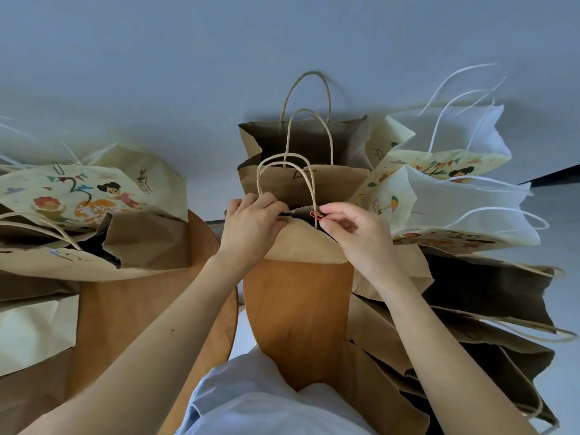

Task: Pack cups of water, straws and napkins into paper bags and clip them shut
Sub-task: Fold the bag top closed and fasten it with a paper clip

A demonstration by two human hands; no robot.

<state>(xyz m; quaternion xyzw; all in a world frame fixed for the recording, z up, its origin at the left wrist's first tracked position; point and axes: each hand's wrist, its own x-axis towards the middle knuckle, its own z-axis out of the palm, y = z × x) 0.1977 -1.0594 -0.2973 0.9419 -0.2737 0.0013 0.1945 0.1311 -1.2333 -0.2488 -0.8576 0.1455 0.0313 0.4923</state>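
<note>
A brown paper bag (298, 309) with twisted paper handles stands right in front of me. My left hand (251, 227) grips the folded top edge of this bag on its left side. A small red clip (316, 215) sits on the top edge, near the handles, and my right hand (354, 237) pinches it between thumb and forefinger. The bag's mouth is nearly closed, so its contents are hidden. No cups, straws or napkins are visible.
Behind it stand two more brown bags (301, 180), the rear one open. Printed cream bags (452, 196) with white handles crowd the right, brown bags (470, 356) lie below them. On the left, a printed bag (78, 196) and brown bags lie on a round wooden table (150, 309).
</note>
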